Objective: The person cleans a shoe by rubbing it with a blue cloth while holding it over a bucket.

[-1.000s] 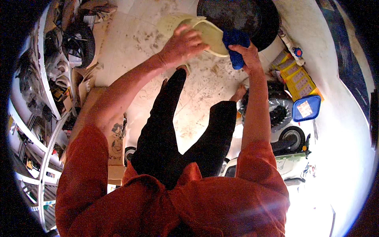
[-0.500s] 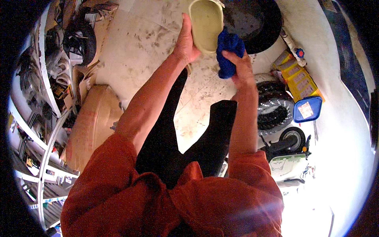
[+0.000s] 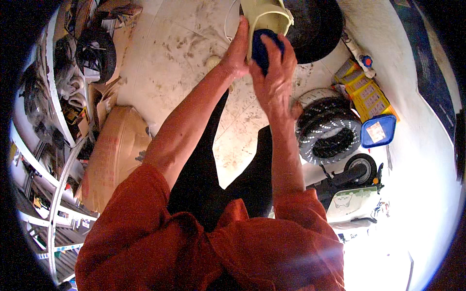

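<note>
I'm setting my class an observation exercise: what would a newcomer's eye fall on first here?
Probably the deep blue cloth under the right hand, at the mouth of the pale yellow container that the left hand holds near the top centre. Next might come the orange-red shirt filling the lower middle. Then, on the right, the dark tyres, with bright yellow boxes beside them.

Both arms reach toward the top of the frame, the bare left forearm (image 3: 187,119) slanting up and rightward, the right forearm (image 3: 286,150) nearly upright. The left hand (image 3: 236,57) is at upper centre, one digit (image 3: 242,30) pointing at the top edge. Just right of it, the right hand (image 3: 275,80) shows its back, fingers (image 3: 289,54) bent and parted.
</note>
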A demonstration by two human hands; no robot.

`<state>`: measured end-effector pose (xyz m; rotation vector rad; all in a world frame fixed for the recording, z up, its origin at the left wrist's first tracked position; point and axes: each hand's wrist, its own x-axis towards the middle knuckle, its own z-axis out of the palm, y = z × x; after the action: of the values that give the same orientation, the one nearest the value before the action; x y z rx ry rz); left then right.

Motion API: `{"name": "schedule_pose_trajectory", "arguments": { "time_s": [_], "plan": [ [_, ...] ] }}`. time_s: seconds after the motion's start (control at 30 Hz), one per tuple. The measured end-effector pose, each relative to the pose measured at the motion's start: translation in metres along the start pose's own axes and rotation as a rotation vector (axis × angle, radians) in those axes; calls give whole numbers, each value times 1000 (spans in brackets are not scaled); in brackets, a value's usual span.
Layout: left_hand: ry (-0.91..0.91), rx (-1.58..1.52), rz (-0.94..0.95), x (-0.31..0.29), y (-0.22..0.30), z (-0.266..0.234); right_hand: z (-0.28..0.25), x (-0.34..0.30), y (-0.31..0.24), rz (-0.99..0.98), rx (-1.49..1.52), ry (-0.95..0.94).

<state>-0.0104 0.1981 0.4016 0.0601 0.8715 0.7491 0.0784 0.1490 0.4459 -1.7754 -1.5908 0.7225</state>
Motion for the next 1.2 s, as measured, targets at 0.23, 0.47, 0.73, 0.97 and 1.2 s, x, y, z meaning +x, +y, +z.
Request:
{"name": "schedule_pose_trajectory", "arguments": {
  "time_s": [0.23,0.47,0.73,0.97,1.2],
  "plan": [
    [-65,-72,14,19,3,-18,15,17,12,-95,27,-51],
    [-81,78,102,11,-4,-4,25,39,29,-184,-196,283],
    [-38,100,-11,20,9,-10,12,53,25,174,-29,-61],
    [20,6,103,26,-2,10,13,49,39,-57,-103,78],
    [23,-50,21,41,26,0,15,65,29,43,-122,44]
  ]
}}
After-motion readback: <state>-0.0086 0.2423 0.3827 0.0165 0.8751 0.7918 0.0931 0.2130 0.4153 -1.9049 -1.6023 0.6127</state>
